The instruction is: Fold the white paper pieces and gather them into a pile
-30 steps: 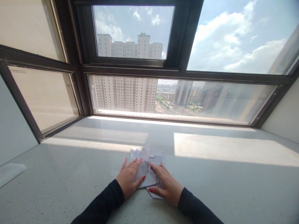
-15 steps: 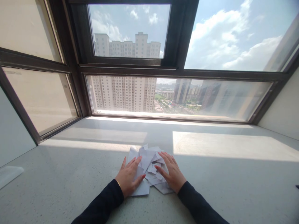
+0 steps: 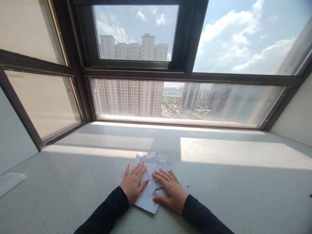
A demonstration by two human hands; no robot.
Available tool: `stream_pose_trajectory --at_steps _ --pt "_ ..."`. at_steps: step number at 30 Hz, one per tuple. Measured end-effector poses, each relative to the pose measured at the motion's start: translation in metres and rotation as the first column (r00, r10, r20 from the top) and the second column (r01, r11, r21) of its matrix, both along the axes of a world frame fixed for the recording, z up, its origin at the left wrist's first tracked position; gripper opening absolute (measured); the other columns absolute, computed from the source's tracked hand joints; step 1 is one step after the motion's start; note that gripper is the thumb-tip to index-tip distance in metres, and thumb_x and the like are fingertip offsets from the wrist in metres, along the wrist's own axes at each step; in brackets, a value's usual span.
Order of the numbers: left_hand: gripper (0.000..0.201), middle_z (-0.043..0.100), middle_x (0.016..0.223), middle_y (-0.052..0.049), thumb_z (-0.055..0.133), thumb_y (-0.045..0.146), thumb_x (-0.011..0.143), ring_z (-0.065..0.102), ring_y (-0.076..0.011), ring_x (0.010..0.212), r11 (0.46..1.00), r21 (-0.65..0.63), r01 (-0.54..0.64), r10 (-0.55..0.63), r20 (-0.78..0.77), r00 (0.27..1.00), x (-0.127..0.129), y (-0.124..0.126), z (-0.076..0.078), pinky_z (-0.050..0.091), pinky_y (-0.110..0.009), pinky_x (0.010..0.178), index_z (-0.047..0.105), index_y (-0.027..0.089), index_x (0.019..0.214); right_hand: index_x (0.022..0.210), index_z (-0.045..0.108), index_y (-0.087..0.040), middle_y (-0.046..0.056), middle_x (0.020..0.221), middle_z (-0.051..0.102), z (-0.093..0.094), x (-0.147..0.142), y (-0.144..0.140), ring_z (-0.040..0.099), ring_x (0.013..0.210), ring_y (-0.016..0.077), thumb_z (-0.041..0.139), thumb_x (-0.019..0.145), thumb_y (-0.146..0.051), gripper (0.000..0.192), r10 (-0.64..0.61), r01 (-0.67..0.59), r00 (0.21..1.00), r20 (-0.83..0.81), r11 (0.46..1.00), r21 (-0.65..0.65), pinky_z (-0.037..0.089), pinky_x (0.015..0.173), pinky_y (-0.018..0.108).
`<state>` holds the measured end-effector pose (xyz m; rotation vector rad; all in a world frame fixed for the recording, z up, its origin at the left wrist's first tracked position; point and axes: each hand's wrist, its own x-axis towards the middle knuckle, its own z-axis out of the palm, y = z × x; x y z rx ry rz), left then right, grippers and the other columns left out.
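A loose heap of white paper pieces (image 3: 149, 195) lies on the pale speckled windowsill (image 3: 73, 195), some overlapping and set at different angles. My left hand (image 3: 134, 182) rests flat on the left side of the heap, fingers stretched out and thumb apart. On the right side, my right hand (image 3: 172, 190) lies palm down over other pieces, its fingers extended and its thumb near the front edge of the papers. Part of the paper is hidden under both palms. Neither hand grips a piece.
Beyond the sill stands a dark-framed window (image 3: 136, 74) with tall buildings outside. A whitish flat object (image 3: 11, 182) lies at the far left edge. Something small and dark (image 3: 310, 195) shows at the right edge. Sunlit patches cross the sill.
My right hand has slid left and toward me across the pieces. Several papers have shifted with it, and a large piece under my left hand now reaches closer to me.
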<state>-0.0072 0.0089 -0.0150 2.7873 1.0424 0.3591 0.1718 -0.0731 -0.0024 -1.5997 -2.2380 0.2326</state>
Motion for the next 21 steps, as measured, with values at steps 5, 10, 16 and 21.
stream_pose_trajectory --at_steps 5,10,16,21 --pt "0.049 0.027 0.131 -0.004 0.021 0.046 0.079 0.023 -0.0203 0.119 1.000 -0.014 -0.010 0.010 -0.017 1.000 0.001 -0.001 0.001 0.013 -0.051 0.094 0.029 0.023 0.122 0.121 0.031 -0.027 0.004 0.122 0.041 -0.006 0.002 0.002 0.030 0.114 0.0235 0.040 0.070 -0.053 0.059 -0.029 0.029 1.000 0.002 0.998 -0.050 0.013 0.096 0.047" --pt "0.048 0.026 0.131 -0.003 0.021 0.046 0.079 0.024 -0.0208 0.118 1.000 -0.019 -0.013 0.013 -0.016 1.000 0.001 0.000 0.002 0.014 -0.052 0.094 0.029 0.025 0.122 0.119 0.036 -0.024 0.006 0.122 0.041 -0.011 0.006 0.006 0.031 0.115 0.0224 0.037 0.072 -0.053 0.056 -0.137 0.138 0.990 -0.009 0.987 0.081 0.019 0.095 0.044" --pt "0.048 0.025 0.131 -0.004 0.020 0.046 0.080 0.023 -0.0203 0.118 1.000 -0.007 0.008 -0.008 -0.003 1.000 0.001 -0.001 0.001 0.009 -0.053 0.094 0.026 0.026 0.123 0.119 0.036 -0.017 0.010 0.121 0.042 -0.023 0.027 0.017 0.032 0.114 0.0253 0.030 0.074 -0.055 0.059 -0.433 0.428 0.901 -0.008 0.888 0.168 0.023 0.093 0.046" --pt "0.045 0.030 0.129 -0.002 0.022 0.046 0.080 0.029 -0.0213 0.116 0.997 0.073 0.036 -0.038 0.027 0.999 -0.003 0.001 0.001 -0.007 -0.055 0.092 0.026 0.031 0.122 0.115 0.041 -0.018 0.011 0.113 0.049 -0.026 0.018 0.015 0.040 0.108 0.0241 0.031 0.075 -0.053 0.054 -0.285 0.283 0.959 -0.007 0.951 0.124 0.027 0.092 0.044"
